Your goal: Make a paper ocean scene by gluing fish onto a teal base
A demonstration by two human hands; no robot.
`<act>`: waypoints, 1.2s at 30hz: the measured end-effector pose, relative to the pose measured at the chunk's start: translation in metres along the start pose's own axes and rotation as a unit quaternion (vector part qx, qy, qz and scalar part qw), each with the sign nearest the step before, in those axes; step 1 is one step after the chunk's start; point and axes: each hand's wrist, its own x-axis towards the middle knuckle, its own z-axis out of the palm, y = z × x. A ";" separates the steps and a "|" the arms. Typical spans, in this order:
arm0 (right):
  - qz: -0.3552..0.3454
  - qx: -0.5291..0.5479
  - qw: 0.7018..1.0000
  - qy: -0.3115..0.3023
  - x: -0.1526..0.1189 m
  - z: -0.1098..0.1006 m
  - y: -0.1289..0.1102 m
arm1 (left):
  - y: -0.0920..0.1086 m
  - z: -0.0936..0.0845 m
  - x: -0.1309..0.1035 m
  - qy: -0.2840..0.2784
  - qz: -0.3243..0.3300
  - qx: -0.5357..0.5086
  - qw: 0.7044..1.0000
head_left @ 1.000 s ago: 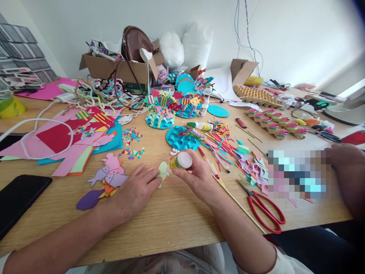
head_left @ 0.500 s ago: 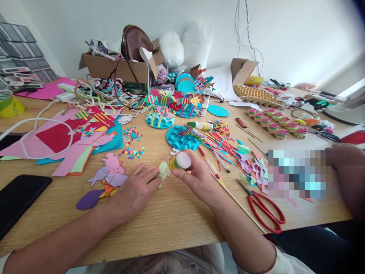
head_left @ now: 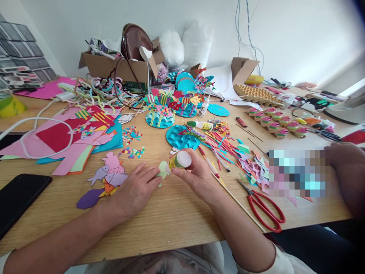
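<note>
The right hand (head_left: 199, 178) grips a tilted glue bottle (head_left: 179, 161), nozzle on the pale green paper cutout (head_left: 162, 170); left hand (head_left: 134, 190), flat and open, pins that cutout.

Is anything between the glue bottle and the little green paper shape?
Nothing visible. The right hand tips the glue bottle so its nozzle meets the pale green paper shape, which the left hand presses onto the table.

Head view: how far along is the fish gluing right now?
Done: decorated fish stand on the teal wave discs. In hand: the right hand tips a glue bottle onto a pale green paper fish, which the left hand pins to the table. Left: plain cut-out fish lie undecorated beside the left hand.
</note>
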 end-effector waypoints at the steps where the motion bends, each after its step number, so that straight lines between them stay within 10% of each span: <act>1: -0.001 0.000 1.000 0.003 0.000 0.000 0.000 | 0.000 0.000 0.000 0.003 0.001 0.000 1.000; 36: 0.009 0.012 1.000 -0.003 0.001 0.003 -0.001 | 0.000 0.001 -0.001 -0.002 -0.008 0.000 1.000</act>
